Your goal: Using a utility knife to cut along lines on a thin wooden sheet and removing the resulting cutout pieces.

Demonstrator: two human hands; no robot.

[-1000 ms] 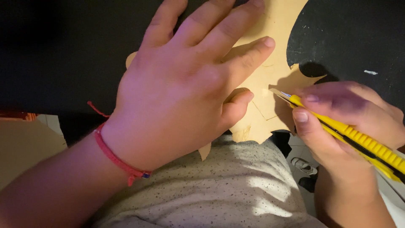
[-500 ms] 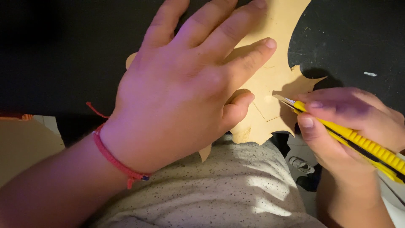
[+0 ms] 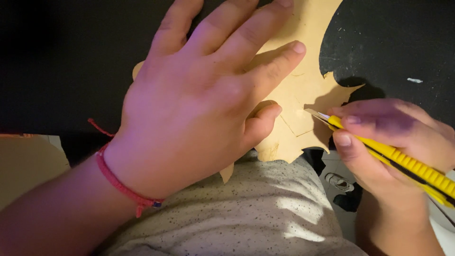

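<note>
Two hands work over one sheet of tan cardboard [image 3: 308, 80], seen from above the person's speckled grey shirt [image 3: 265, 208]. Nearest, the left wrist carries a red cord bracelet [image 3: 121, 182]. The left hand [image 3: 199, 99] lies flat with fingers spread, pressing the sheet onto the black work surface [image 3: 398, 42]. The right hand [image 3: 379, 137] is closed in a pen-like pinch around a yellow utility knife [image 3: 403, 161], whose blade tip touches the sheet just beside the left thumb, at scored lines near the ragged lower edge. The step in hand looks like cutting a small shape out of the sheet along those lines. The next stroke, as I judge it, calls for steady downward pressure, the blade kept off the thumb, and the sheet held still. Farther off, the surface shows a small white fleck [image 3: 414, 80].
</note>
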